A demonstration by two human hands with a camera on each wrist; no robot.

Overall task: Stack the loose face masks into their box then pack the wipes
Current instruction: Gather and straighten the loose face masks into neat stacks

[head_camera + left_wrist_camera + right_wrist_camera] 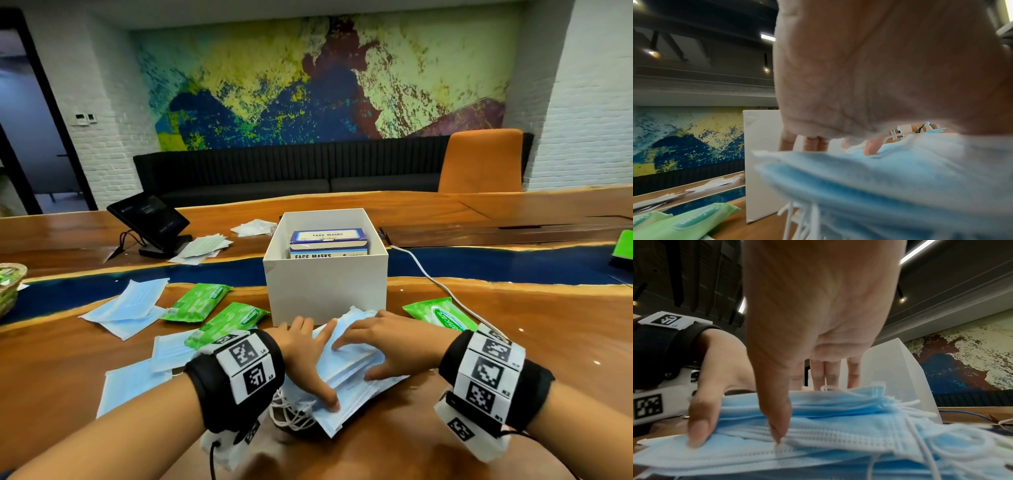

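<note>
Both hands – left hand (303, 356), right hand (387, 346) – fingers flat on pleated blue mask stack (346, 380), glossy wooden table (513, 342)

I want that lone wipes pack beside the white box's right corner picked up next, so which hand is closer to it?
Right. The right hand lies on the mask pile just beside that wipes pack; the left hand is across the pile.
</note>
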